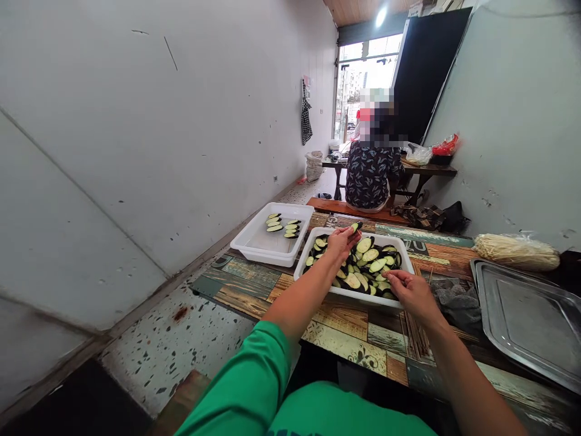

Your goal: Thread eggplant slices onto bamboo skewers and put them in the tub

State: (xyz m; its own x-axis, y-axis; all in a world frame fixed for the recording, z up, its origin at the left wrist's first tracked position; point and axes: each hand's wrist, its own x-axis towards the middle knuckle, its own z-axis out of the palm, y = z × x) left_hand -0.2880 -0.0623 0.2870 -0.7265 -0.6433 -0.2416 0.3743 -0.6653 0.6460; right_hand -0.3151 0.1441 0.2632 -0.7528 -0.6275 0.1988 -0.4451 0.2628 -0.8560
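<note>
My left hand [344, 244] is closed on an eggplant slice [356, 227] with a pale face and dark skin, held above the far rim of a white tub [305, 254]. Many loose eggplant slices [361, 280] fill that tub. At its near right corner my right hand [413, 293] is pinched shut, its fingertips over the slices; what they grip is too small to make out. A second white tray [267, 257] stands to the left, with two groups of eggplant slices [275, 224] laid in rows. Thin wooden skewers [414, 336] lie beside the tub, under my right wrist.
On the right are metal trays [529, 315], a crumpled dark bag [456, 301] and a wrapped bundle of pale, thin strands [517, 251]. Beyond the patterned table [254, 278], a person [370, 175] sits on a bench [333, 209], facing away. A white wall runs along the left.
</note>
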